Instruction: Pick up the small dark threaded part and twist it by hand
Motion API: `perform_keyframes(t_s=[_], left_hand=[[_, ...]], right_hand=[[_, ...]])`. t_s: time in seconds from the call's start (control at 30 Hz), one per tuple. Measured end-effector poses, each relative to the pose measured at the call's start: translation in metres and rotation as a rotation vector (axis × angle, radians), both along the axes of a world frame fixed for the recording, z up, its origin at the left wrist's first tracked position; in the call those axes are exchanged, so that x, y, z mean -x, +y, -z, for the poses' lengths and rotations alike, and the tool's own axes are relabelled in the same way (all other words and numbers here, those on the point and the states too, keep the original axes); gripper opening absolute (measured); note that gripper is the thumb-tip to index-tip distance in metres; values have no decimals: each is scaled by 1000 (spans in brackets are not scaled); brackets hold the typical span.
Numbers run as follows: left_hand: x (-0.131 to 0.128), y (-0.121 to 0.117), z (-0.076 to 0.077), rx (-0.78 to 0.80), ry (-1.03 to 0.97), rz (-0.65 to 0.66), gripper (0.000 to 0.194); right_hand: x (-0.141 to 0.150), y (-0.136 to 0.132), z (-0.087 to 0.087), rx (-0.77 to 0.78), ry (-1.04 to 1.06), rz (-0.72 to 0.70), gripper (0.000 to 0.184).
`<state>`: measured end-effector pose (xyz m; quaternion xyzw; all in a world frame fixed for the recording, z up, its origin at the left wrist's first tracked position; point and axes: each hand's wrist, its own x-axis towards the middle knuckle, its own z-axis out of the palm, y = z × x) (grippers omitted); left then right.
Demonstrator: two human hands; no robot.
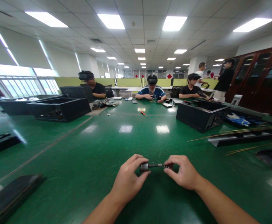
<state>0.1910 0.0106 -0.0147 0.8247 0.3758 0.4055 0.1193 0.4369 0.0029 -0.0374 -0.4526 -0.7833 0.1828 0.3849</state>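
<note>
Over the glossy green table, near its front edge, the left hand pinches the grey cylindrical end of a small dark metal rod-like tool, the right hand clasping its other tip. Both grips look fingertip-light; a slip could drop it rolling across the table.

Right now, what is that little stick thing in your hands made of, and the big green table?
The small tool held between the left hand and right hand looks like metal: grey, with a dull shine on its thicker end. The table has a smooth, glossy green top, maybe a rubbery or plastic mat; it mirrors the ceiling lights.
</note>
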Motion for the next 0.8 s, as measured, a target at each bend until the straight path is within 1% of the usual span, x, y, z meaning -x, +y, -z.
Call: perform_keyframes(t_s=[0.03,0.1,0.17,0.2,0.27,0.37,0.43,0.53,0.6,0.67,0.73,0.77,0.8], left_hand=[[0,1,0,27,-1,-23,22],[0,3,2,110,-22,-71,21],[0,7,6,192,-69,-99,27],[1,9,8,217,-90,-108,33],[3,14,9,218,-98,-122,40],[12,18,3,165,-44,-124,36],[26,17,-4,158,-22,-162,34],[62,11,-11,186,-12,-322,40],[97,6,-6,223,-3,-419,45],[137,0,6,264,-26,-501,47],[176,-6,23,277,-88,-565,51],[193,-9,32,245,-76,-604,52],[209,-13,40,182,-50,-657,52]], right_hand=[[-2,3,3,36,-12,25,7],[-6,11,10,150,-18,129,11],[-10,20,17,270,-2,204,12],[-12,23,20,282,0,217,11],[-16,28,24,284,8,239,11],[-19,31,26,266,17,272,10],[-19,32,26,257,20,290,9],[-19,35,27,250,20,309,8],[-18,36,28,245,17,316,8],[-18,36,29,242,10,314,8],[-18,35,29,242,0,307,8],[-18,35,29,243,-5,303,9],[-18,35,30,244,-10,300,9]])
